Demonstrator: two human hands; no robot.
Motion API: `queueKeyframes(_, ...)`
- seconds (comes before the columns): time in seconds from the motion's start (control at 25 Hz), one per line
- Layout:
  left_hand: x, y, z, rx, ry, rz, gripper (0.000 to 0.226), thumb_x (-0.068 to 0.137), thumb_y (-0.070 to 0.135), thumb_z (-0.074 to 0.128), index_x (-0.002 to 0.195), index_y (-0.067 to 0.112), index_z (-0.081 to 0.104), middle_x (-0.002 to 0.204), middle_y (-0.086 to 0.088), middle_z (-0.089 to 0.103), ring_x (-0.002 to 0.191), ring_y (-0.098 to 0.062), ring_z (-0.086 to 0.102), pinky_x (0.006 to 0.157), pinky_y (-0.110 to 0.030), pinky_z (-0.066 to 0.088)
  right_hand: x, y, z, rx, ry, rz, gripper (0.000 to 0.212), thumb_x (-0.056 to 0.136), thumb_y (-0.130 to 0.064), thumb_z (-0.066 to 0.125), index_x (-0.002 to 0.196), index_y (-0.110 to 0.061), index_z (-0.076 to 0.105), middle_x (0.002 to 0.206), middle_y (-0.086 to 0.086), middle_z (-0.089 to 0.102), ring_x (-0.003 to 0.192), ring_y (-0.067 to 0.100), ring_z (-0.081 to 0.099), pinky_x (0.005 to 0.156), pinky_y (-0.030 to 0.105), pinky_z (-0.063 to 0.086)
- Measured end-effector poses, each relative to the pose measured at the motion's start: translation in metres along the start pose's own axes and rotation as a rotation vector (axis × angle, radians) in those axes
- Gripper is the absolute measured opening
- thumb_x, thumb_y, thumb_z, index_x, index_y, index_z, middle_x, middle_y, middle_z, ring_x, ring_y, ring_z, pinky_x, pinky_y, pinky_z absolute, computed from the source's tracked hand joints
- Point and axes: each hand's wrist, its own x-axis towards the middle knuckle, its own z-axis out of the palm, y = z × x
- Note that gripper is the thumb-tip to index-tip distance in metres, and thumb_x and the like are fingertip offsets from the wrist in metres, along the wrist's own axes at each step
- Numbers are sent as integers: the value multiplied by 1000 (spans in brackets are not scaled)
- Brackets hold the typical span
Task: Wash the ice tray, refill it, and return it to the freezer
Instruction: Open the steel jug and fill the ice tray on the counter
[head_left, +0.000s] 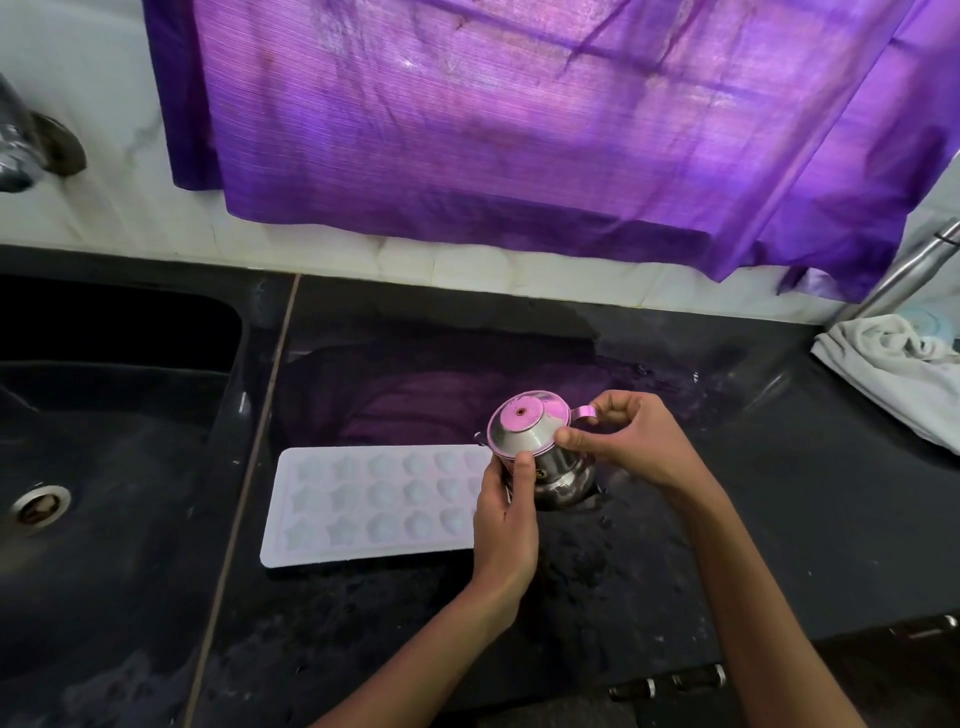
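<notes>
**Both hands on a steel jug beside the ice tray**

A white rectangular plastic ice tray (376, 506) with star- and shell-shaped cavities lies flat on the wet black stone tabletop (649, 561), just right of the black sink (114, 415). Whether the cavities hold water cannot be told. The tray's right end is hidden behind the left hand (505, 525).

Just right of the tray stands a small shiny stainless-steel jug (540, 457) with a domed lid that reflects pink light. The left hand grips the jug's body from the near side, thumb curled up against the lid's rim. The right hand (631, 441) pinches the lid's edge with its thumb, while its fingers curl round the thin metal handle on the jug's right side. The jug's base seems to touch the tabletop, tilted slightly toward the tray.

A purple cloth curtain (519, 119) hangs over the white tiled wall behind. A crumpled white towel (893, 364) lies at the tabletop's right end, beside a slanted steel tap (904, 270).
</notes>
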Motion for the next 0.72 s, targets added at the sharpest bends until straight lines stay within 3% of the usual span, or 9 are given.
queueKeyframes(0.12, 4, 0, -2, -1, 2, -20, 42, 94, 49, 39, 129, 29, 52, 122, 15, 60, 112, 3, 52, 97, -22, 41, 8, 1, 3, -30, -2, 11, 65, 28, -68, 85, 66, -20, 64, 77, 4, 75, 81, 26, 72, 85, 56, 53)
queueKeyframes(0.48, 10, 3, -3, -23, 12, -28, 36, 96, 45, 39, 124, 28, 55, 112, 18, 63, 101, 10, 54, 78, -7, 39, 17, -3, 5, -82, -12, 11, 75, 27, -70, 82, 73, -13, 66, 78, 1, 75, 81, 22, 72, 85, 53, 53)
queueKeyframes(0.72, 12, 4, -2, -24, 14, -28, 38, 96, 45, 39, 124, 25, 55, 113, 17, 63, 102, 8, 54, 79, -8, 39, 18, -5, 5, -86, -17, 7, 70, 31, -65, 83, 74, -13, 66, 78, 2, 75, 79, 21, 72, 85, 51, 54)
